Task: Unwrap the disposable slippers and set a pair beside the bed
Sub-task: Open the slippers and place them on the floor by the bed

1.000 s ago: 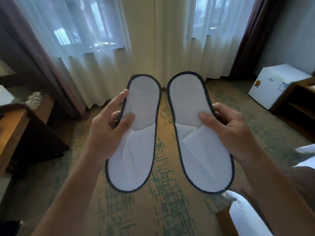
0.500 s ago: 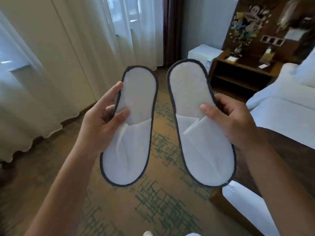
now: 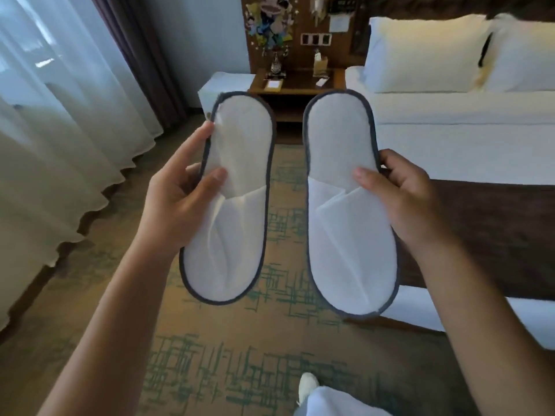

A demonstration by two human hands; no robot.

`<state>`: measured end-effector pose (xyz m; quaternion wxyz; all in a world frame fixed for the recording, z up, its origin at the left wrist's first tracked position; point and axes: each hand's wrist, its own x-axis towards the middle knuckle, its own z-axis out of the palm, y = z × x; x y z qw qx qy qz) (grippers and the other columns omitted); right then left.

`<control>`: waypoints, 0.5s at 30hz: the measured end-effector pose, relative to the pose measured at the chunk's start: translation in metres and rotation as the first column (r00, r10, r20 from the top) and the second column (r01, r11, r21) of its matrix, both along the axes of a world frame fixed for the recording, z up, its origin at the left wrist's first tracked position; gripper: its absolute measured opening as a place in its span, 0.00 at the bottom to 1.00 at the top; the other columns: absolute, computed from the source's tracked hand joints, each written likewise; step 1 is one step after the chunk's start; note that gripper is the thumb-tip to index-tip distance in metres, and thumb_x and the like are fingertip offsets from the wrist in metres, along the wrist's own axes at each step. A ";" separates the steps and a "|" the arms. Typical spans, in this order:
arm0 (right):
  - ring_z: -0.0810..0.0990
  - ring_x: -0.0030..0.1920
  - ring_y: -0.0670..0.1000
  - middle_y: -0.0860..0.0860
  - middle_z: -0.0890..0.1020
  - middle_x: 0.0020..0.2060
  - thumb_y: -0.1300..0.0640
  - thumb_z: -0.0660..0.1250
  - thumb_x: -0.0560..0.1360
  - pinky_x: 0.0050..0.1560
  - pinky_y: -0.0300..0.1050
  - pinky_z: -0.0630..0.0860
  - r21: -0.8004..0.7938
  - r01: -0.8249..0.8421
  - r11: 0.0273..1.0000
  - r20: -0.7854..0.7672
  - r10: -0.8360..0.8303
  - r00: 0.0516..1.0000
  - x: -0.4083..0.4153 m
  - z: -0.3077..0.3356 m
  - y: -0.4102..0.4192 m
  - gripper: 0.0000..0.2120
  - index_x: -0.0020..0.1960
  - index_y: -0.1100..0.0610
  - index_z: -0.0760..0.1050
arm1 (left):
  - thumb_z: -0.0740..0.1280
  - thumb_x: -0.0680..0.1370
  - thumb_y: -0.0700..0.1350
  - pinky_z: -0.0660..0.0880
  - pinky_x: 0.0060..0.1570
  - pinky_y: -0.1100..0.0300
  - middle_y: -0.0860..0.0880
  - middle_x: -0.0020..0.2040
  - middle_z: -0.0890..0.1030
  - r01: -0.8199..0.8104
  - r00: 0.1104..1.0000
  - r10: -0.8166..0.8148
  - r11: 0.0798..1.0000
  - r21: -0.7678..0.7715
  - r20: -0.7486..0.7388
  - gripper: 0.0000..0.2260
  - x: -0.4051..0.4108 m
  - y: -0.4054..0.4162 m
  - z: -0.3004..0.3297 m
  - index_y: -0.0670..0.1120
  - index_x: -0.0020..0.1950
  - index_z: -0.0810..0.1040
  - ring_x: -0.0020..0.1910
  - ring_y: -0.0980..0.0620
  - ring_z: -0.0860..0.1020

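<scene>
Between thumb and fingers of left hand (image 3: 177, 205): left slipper (image 3: 234, 205), pinched at edge. Right hand (image 3: 405, 199) pinches right slipper (image 3: 345, 220) same way. Both unwrapped, flat, ready for floor (image 3: 210, 340) by bed (image 3: 465, 139).

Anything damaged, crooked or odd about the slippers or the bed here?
Nothing stands out. The left hand and right hand each hold one flat, clean slipper; the bed looks neatly made.
</scene>
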<state>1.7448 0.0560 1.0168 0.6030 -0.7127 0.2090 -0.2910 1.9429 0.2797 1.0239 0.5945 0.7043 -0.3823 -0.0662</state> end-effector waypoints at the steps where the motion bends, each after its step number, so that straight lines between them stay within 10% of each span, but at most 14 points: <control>1: 0.83 0.41 0.49 0.50 0.85 0.40 0.50 0.71 0.77 0.44 0.47 0.78 0.010 0.028 1.000 0.002 -0.028 1.000 0.004 -0.002 -0.010 0.04 0.49 0.48 0.82 | 0.66 0.81 0.42 0.79 0.48 0.61 0.51 0.58 0.84 0.025 1.000 -0.025 1.000 -0.003 0.004 0.26 0.008 -0.017 -0.001 0.53 0.78 0.65 0.51 0.55 0.84; 15: 0.82 0.38 0.49 0.51 0.86 0.37 0.58 0.70 0.79 0.43 0.47 0.76 0.072 0.315 0.946 -0.037 -0.313 0.949 0.095 -0.019 -0.107 0.03 0.47 0.52 0.81 | 0.65 0.82 0.43 0.79 0.43 0.66 0.49 0.57 0.82 0.289 0.957 -0.289 0.957 0.027 0.001 0.26 0.152 -0.191 -0.028 0.51 0.79 0.63 0.48 0.59 0.84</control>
